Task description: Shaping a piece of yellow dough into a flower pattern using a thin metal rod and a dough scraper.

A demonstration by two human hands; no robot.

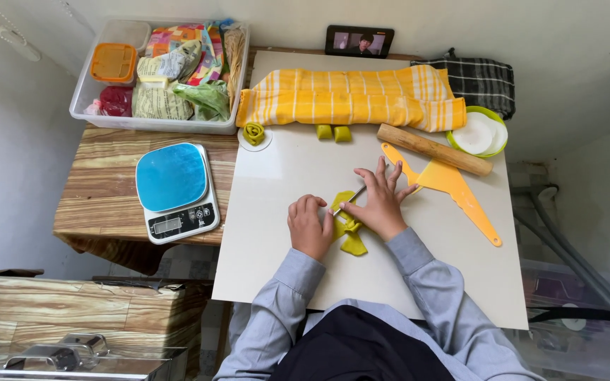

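I saw yellow dough strip (348, 227) lying between hands, long axis far-to-near. Left hand (310, 226) curled into fist at its left edge; right hand (379, 203) fingers spread, pinching thin tool (352, 196) over strip's far end. Right nearer.

Yellow dough (348, 226) partly hidden under both hands. Thin tool (353, 195) mostly covered by right hand (379, 204); kind can't be told. Metal obj. (58, 356) cut off at bottom edge. Scale display (168, 225) too small to be read.
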